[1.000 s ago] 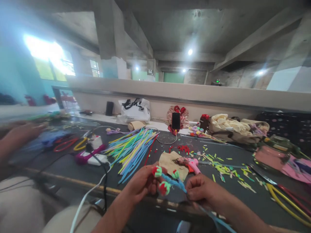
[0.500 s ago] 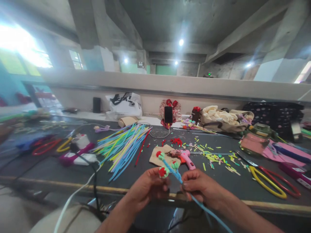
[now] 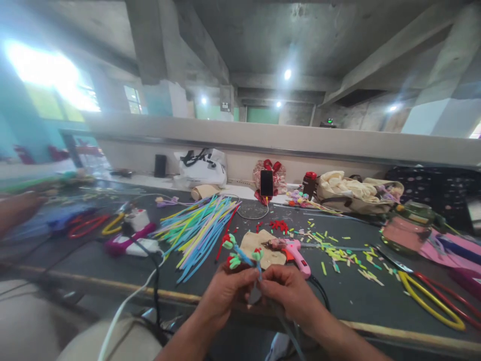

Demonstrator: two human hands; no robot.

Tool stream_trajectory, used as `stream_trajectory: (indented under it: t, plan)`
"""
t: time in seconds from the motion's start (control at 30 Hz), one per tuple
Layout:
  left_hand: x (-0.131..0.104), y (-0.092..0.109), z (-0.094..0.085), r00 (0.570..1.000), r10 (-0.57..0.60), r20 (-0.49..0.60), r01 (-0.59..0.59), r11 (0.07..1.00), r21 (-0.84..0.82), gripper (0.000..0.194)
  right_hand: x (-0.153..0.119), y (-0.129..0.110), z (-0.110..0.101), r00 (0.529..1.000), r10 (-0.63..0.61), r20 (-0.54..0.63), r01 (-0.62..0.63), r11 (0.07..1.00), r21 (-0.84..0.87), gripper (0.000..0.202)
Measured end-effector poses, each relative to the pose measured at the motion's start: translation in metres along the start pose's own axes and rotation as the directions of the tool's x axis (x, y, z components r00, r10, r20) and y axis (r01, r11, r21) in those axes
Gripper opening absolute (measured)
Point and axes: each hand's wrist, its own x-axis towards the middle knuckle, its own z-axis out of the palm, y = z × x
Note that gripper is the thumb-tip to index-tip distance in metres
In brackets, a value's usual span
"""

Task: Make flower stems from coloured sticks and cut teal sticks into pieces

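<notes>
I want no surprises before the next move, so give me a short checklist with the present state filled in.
Left grip at the blue stem, below the blooms: ok.
Right grip pinching the blue stem: ok.
Pink glue gun lying with its nozzle over the beige pad: ok.
Pink glue gun heat: cannot tell.
Scissors apart from both hands: ok.
Tabletop free of offcuts: not ok, many scattered.

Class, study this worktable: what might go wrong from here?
The left hand and right hand hold the blue stem close below its flowers, which might get crushed.
The glue gun lies just beyond; if hot, its nozzle could burn either hand.
The white cable hangs over the table's front edge, so might get snagged.
</notes>
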Motion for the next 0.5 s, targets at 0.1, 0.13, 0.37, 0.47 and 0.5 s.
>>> stream_trajectory:
  t: [0.1, 0.13, 0.37, 0.47, 0.5]
  plan:
    - [0.0, 0.005, -0.005, 0.998, -0.045, 0.051, 0.044, 0.999, 0.026, 0.014, 0.001, -0.001, 0.001, 0.996, -0.091, -0.002, 0.09, 0.984, -0.154, 0.014]
    - [0.001, 0.007, -0.006, 0.997, -0.052, 0.064, 0.049, 0.998, 0.045, 0.014, 0.001, -0.003, 0.001, 0.994, -0.106, 0.004, 0.105, 0.974, -0.202, 0.014]
    - [0.003, 0.011, -0.01, 0.998, -0.066, 0.018, 0.064, 0.994, 0.091, 0.011, 0.0, -0.018, -0.013, 0.991, -0.071, 0.116, 0.112, 0.91, -0.399, 0.014]
    - [0.003, 0.011, -0.01, 0.997, -0.072, 0.0, 0.072, 0.992, 0.099, 0.01, 0.0, -0.025, -0.019, 0.975, -0.199, 0.096, 0.218, 0.8, -0.558, 0.012]
    - [0.003, 0.011, -0.01, 0.998, -0.066, -0.006, 0.067, 0.993, 0.099, 0.009, 0.0, -0.027, -0.02, 0.962, -0.263, 0.08, 0.255, 0.748, -0.613, 0.011]
